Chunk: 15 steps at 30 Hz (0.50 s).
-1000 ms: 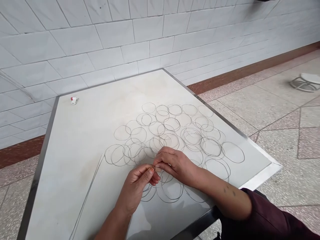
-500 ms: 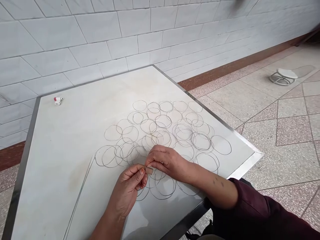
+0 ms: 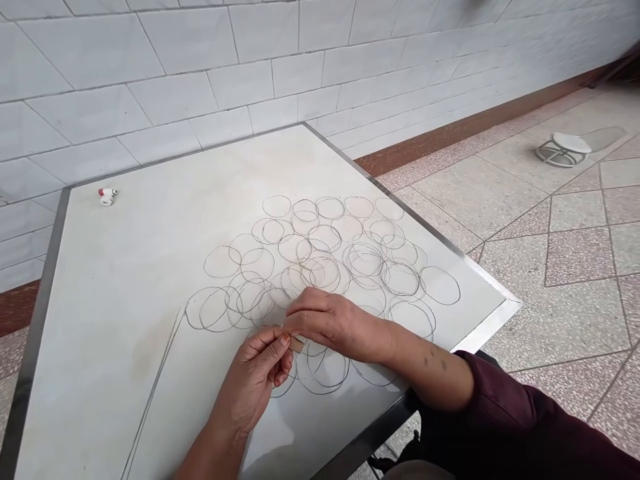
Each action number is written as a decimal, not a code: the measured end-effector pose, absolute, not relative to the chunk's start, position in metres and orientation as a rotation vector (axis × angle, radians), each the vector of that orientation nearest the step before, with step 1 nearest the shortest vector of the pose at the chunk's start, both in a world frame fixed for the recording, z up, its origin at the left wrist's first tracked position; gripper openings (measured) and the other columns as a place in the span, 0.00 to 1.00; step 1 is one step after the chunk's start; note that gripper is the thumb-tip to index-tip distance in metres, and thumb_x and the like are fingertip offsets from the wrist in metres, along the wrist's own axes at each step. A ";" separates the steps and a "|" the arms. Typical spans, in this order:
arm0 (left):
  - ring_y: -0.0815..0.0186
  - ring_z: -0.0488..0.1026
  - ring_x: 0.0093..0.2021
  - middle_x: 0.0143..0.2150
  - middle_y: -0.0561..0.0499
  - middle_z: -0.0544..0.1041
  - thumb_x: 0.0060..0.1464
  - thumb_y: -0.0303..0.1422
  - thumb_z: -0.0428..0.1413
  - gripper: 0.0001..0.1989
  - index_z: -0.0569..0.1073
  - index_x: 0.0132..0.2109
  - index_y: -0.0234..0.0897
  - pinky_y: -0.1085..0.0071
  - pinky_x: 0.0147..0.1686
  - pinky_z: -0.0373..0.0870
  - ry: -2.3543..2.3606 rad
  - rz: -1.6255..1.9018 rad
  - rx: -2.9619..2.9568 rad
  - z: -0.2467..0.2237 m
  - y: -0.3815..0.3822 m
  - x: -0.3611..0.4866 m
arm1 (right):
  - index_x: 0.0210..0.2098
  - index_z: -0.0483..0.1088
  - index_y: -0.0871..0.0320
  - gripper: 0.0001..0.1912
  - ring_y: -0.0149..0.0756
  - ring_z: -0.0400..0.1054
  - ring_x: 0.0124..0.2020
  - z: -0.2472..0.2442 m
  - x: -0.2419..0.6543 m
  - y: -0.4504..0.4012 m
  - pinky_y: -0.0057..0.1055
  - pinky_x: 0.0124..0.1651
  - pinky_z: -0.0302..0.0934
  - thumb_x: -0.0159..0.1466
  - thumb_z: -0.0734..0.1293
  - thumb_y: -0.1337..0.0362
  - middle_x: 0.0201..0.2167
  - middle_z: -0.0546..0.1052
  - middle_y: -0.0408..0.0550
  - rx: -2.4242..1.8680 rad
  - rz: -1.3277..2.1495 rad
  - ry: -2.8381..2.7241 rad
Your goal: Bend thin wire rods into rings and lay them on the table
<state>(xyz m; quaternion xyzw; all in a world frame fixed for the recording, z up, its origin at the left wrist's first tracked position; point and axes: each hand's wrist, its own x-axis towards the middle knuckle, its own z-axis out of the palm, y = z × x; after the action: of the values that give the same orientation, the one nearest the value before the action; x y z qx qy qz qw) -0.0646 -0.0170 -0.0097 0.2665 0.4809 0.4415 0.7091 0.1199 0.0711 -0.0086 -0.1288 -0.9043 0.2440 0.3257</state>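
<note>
My left hand (image 3: 255,377) is closed in a pinch, thumb against fingertips, at the near side of a spread of thin wire rings (image 3: 440,285). A small tan piece (image 3: 297,345) sticks out at its fingertips; its kind is unclear. My right hand (image 3: 335,323) comes in from the right with bent fingers, and its fingertips meet those of the left at the same spot. What the right fingertips grip is hidden behind the fingers. Several rings overlap under and around both hands. Straight thin wires (image 3: 154,387) lie to the left of my left hand.
The white table (image 3: 115,280) has a metal edge and stands against a tiled wall (image 3: 190,40). Near its far left corner lies a small white and red object (image 3: 107,196). On the floor to the right stands a low round stool (image 3: 565,149).
My right hand has shifted slightly left, its fingers now covering more of the pinch. The tan piece has tilted a little. The whole view has moved slightly.
</note>
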 end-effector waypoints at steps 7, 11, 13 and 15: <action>0.68 0.60 0.29 0.27 0.51 0.68 0.59 0.43 0.59 0.13 0.79 0.33 0.38 0.70 0.30 0.57 1.038 1.001 0.677 -0.010 -0.019 -0.068 | 0.46 0.72 0.60 0.08 0.32 0.68 0.38 -0.005 0.120 0.072 0.29 0.41 0.69 0.72 0.61 0.69 0.34 0.75 0.48 -0.314 0.721 -2.283; 0.66 0.60 0.32 0.28 0.51 0.68 0.60 0.42 0.58 0.13 0.79 0.34 0.38 0.68 0.34 0.58 1.020 1.027 0.703 -0.011 -0.018 -0.071 | 0.46 0.72 0.59 0.08 0.33 0.68 0.38 -0.008 0.119 0.072 0.28 0.39 0.69 0.71 0.62 0.69 0.33 0.72 0.48 -0.393 0.740 -2.224; 0.66 0.60 0.32 0.29 0.51 0.68 0.60 0.41 0.58 0.12 0.78 0.32 0.39 0.68 0.34 0.57 1.030 1.048 0.692 -0.011 -0.018 -0.070 | 0.45 0.73 0.59 0.08 0.33 0.68 0.38 -0.009 0.119 0.071 0.28 0.38 0.70 0.71 0.62 0.70 0.34 0.72 0.48 -0.411 0.739 -2.223; 0.66 0.59 0.31 0.29 0.51 0.67 0.60 0.41 0.59 0.13 0.77 0.31 0.39 0.68 0.34 0.57 1.039 1.060 0.677 -0.011 -0.018 -0.070 | 0.43 0.73 0.60 0.07 0.34 0.68 0.38 -0.010 0.118 0.072 0.29 0.38 0.70 0.70 0.63 0.70 0.34 0.72 0.48 -0.415 0.743 -2.221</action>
<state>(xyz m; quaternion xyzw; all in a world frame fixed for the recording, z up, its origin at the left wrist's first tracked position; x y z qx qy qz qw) -0.0695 -0.0179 -0.0107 0.3021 0.4637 0.4733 0.6854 0.1180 0.0716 -0.0102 -0.1620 -0.8666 0.2898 0.3725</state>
